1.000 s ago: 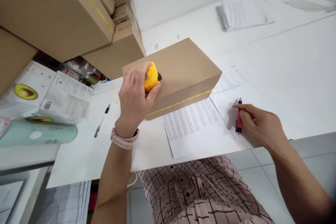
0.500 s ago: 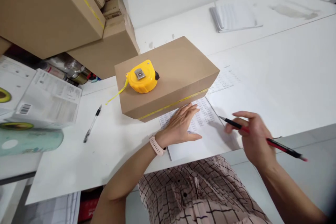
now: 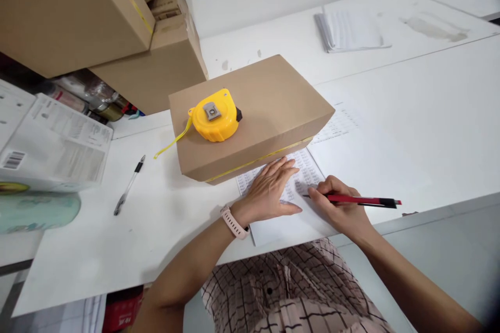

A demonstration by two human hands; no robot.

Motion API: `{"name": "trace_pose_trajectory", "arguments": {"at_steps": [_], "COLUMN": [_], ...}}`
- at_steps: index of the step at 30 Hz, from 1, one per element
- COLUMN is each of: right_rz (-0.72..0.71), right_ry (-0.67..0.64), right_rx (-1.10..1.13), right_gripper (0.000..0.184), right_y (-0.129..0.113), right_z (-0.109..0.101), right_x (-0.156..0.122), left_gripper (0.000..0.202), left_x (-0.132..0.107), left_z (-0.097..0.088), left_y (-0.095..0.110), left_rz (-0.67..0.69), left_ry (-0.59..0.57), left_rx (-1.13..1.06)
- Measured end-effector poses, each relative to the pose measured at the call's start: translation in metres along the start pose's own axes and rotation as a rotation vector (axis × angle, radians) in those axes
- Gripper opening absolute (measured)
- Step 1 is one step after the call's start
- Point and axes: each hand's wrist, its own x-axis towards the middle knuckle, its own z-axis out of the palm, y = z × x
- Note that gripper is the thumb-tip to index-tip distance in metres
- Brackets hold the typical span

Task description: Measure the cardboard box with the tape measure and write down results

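My left hand [image 3: 269, 190] lies flat and open on a printed sheet of figures [image 3: 287, 203] at the front of the white table [image 3: 390, 130]. My right hand [image 3: 339, 205] is closed around a red and black pen [image 3: 357, 200], its tip touching the same sheet beside my left fingers. Just behind both hands stands a brown cardboard box [image 3: 269, 109] with a yellow stripe along its side. A yellow tape measure [image 3: 214, 119] rests on top of the box, its tape end hanging off the left edge.
Larger cardboard boxes [image 3: 97, 15] are stacked at the back left. A white printed carton [image 3: 54, 145] and a pale green bottle [image 3: 35, 210] lie at the left. A black pen [image 3: 128, 186] lies left of the box. A pile of papers [image 3: 347, 31] sits at the far right.
My left hand let go of the tape measure on the box and came down flat onto the sheet. My right hand picked the red pen up and brought its tip to the sheet.
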Motion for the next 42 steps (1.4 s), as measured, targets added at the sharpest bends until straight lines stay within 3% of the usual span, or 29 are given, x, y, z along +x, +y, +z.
{"name": "trace_pose_trajectory", "arguments": {"at_steps": [19, 42], "right_rz": [-0.074, -0.038], "right_ry": [-0.019, -0.024], "right_rx": [-0.085, -0.059], "right_gripper": [0.033, 0.037], "right_y": [0.0010, 0.0033], "right_z": [0.0037, 0.0030], "right_x": [-0.0002, 0.0005], "left_gripper": [0.085, 0.084], "left_x": [-0.0005, 0.0000], "left_z": [0.0005, -0.0013], "left_y": [-0.0014, 0.0001], "left_rz": [0.007, -0.019], "left_ry": [-0.004, -0.028], "left_rx": [0.004, -0.018]}}
